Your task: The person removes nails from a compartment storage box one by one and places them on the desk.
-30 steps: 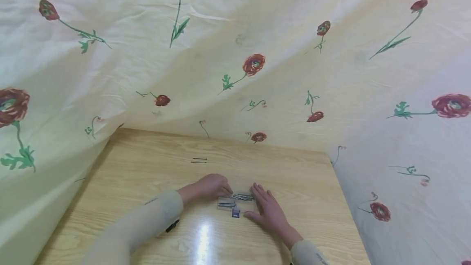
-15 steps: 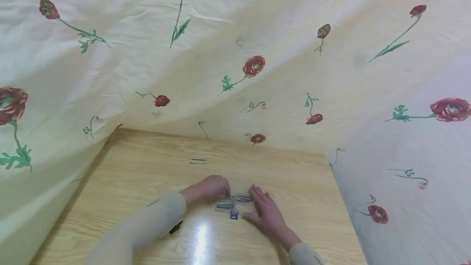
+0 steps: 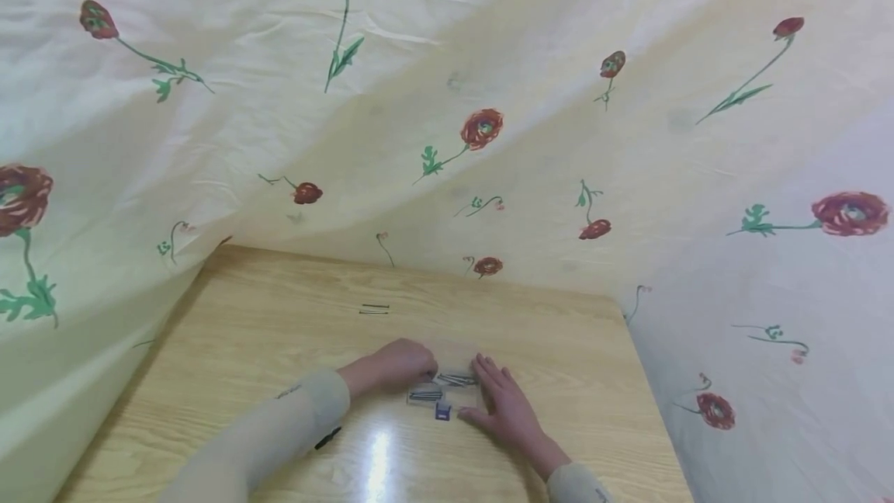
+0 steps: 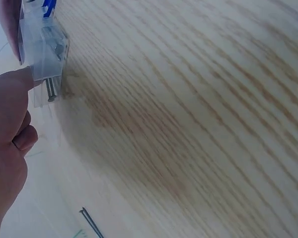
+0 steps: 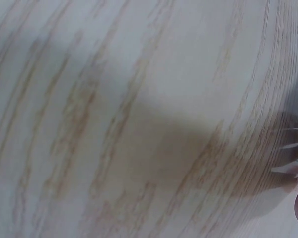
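The clear box (image 3: 463, 395) of nails lies toward the middle of the desk (image 3: 279, 293), roughly midway between its left and right edges. The right hand (image 3: 510, 408) lies along the box's right side, fingers straight and grip not closed; light, steady pressure there should stop it sliding. The left hand (image 3: 400, 363) is at the box's far left corner, tips partly hidden, so I cannot tell whether its grip is together or clamped on a nail. Small fingertip movements seem best, avoiding tipping the thin plastic. Two loose nails (image 3: 374, 312) lie nearer the desk's far edge.
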